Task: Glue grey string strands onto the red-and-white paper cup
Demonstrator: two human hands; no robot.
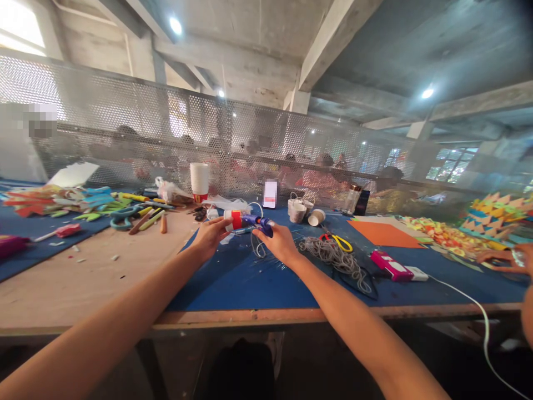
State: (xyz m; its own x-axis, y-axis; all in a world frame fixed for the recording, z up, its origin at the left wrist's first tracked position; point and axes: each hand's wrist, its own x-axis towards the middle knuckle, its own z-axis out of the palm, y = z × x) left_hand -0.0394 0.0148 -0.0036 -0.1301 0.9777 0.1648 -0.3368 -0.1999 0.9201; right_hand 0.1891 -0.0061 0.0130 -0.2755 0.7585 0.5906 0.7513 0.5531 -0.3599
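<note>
My left hand (pixel 211 234) is closed around a paper cup (pixel 236 220) with a red band, tipped on its side. In my right hand (pixel 280 241) is a blue hot glue gun (pixel 261 221), its nozzle end at the cup; I cannot tell whether they touch. A white cord loops up behind the two. Just beyond my right hand stand several string-wrapped cups (pixel 297 211), with one more cup (pixel 316 217) lying on its side. A tangle of grey string (pixel 333 255) and yellow-handled scissors (pixel 343 243) lie to the right of my right wrist.
A stack of paper cups (pixel 199 180) and a phone (pixel 270 194) stand along the perforated screen (pixel 233 128). Scissors (pixel 125 218) and cutters lie left. Orange paper (pixel 385 232) and a magenta power strip (pixel 391 266) lie right, near another person's hand (pixel 503 259).
</note>
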